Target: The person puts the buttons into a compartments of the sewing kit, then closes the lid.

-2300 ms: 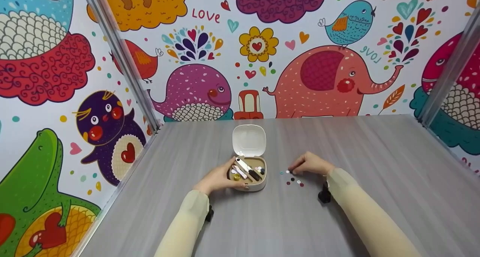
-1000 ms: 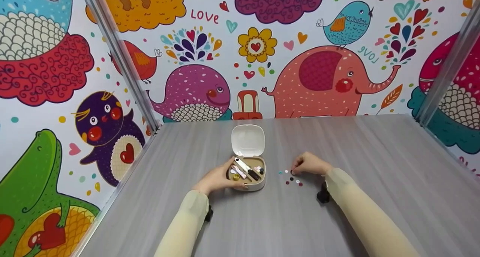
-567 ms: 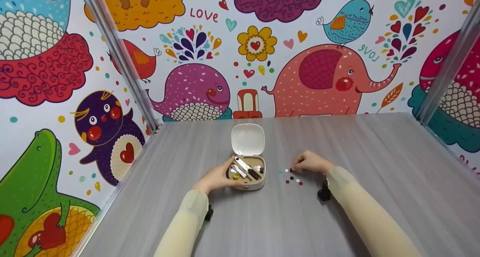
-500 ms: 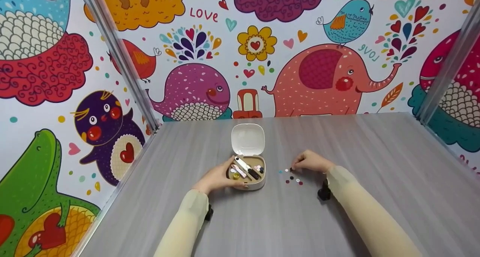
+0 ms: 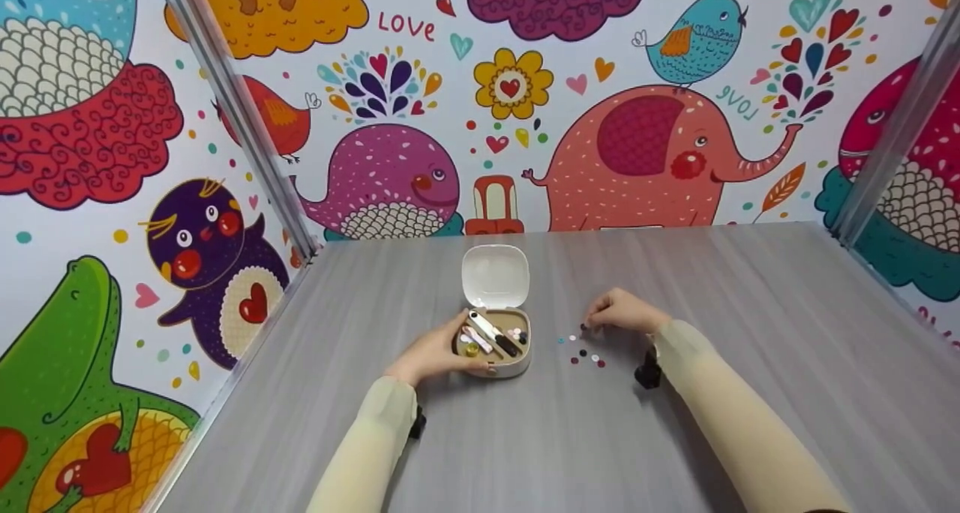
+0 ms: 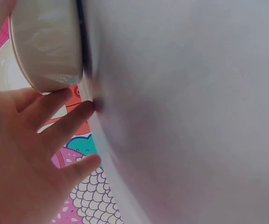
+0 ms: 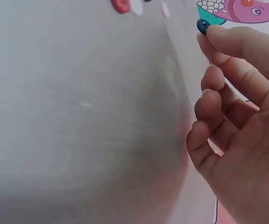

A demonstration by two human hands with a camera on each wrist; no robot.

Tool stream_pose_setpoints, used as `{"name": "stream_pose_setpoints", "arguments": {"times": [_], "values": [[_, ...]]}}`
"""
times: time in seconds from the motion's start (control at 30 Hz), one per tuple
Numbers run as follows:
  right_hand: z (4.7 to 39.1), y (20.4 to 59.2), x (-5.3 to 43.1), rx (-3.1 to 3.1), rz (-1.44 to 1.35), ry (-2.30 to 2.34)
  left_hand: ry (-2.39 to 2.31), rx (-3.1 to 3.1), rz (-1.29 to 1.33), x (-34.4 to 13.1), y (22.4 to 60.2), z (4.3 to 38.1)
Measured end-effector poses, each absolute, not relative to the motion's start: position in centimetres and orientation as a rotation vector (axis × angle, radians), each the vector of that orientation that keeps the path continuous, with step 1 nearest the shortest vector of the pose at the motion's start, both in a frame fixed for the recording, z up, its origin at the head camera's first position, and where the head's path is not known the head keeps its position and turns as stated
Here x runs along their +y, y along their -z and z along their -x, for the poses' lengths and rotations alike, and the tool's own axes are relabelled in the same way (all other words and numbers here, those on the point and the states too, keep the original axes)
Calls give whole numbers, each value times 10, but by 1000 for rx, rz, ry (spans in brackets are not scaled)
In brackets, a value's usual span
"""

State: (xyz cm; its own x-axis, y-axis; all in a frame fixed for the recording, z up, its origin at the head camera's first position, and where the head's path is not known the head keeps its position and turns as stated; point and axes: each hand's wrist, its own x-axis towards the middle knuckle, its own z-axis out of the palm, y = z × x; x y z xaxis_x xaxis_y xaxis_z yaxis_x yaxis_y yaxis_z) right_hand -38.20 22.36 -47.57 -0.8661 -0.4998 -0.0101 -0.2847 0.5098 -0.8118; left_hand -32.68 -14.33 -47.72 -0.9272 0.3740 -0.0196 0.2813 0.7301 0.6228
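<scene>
A white sewing box [image 5: 511, 369] stands on the table with its lid [image 5: 496, 276] raised. My left hand [image 5: 433, 357] grips the box from the left, thumb along the front and fingers at the side. Inside lie a white-and-black tool [image 5: 493, 331], a smaller white item, a small gold-coloured piece [image 5: 472, 350] and several buttons. Between thumb and index finger my right hand [image 5: 626, 310] pinches a dark button [image 7: 203, 26], just above the table. Its other fingers are curled. Several loose buttons [image 5: 595, 358], red, white, black and blue, lie to the right of the box.
The grey table [image 5: 495, 445] meets a patterned wall [image 5: 585, 145] at the back. Metal posts [image 5: 240, 115] stand at the left and right corners. Each wrist carries a black camera mount [image 5: 647, 374].
My right hand, low among the buttons before, has lifted slightly with the dark button pinched in its fingertips. My left hand and the sewing box have stayed in place.
</scene>
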Motion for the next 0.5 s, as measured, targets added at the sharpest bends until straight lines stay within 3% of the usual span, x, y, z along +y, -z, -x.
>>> {"name": "stream_pose_setpoints", "arguments": {"times": [0.5], "values": [[389, 459, 225, 2531, 689, 1240, -992, 2768, -530, -143, 478, 327]]}}
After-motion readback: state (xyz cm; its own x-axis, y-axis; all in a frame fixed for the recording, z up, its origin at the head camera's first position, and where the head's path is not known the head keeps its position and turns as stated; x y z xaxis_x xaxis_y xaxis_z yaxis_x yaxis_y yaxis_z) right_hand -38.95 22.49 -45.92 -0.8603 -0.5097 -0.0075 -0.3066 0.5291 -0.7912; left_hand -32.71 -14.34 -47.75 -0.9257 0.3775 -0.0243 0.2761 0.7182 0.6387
